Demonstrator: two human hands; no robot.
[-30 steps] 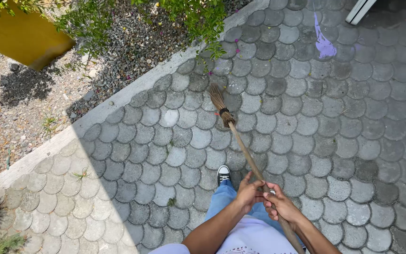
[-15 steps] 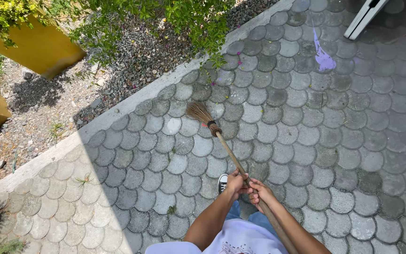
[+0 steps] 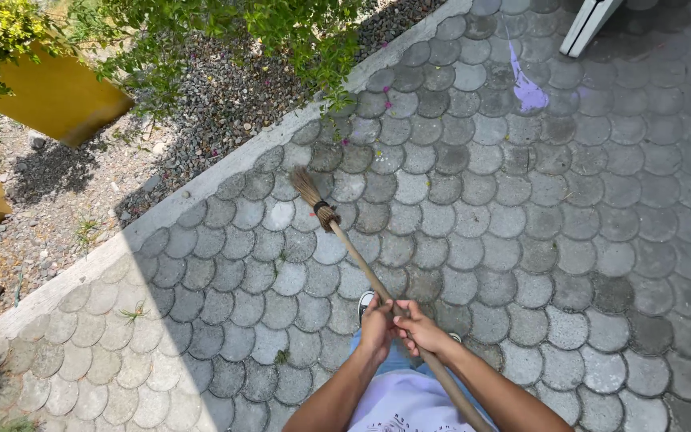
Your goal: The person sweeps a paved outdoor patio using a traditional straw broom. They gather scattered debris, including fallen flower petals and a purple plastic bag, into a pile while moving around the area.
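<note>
A long wooden broom with a straw brush head reaches up and left over the grey fan-shaped paving. My left hand grips the handle just above my right hand, which is also closed on it. Both hands are side by side, low in the middle of the view. The brush head rests on the pavers close to the concrete kerb. My shoe shows just under the handle.
Beyond the kerb lies a gravel bed with green shrubs and yellow wall blocks. A purple scrap lies on the pavers at the top, near a white frame leg.
The brush head has swept left, from the pavers farther out to a spot nearer the kerb. My hands shifted left with the handle.
</note>
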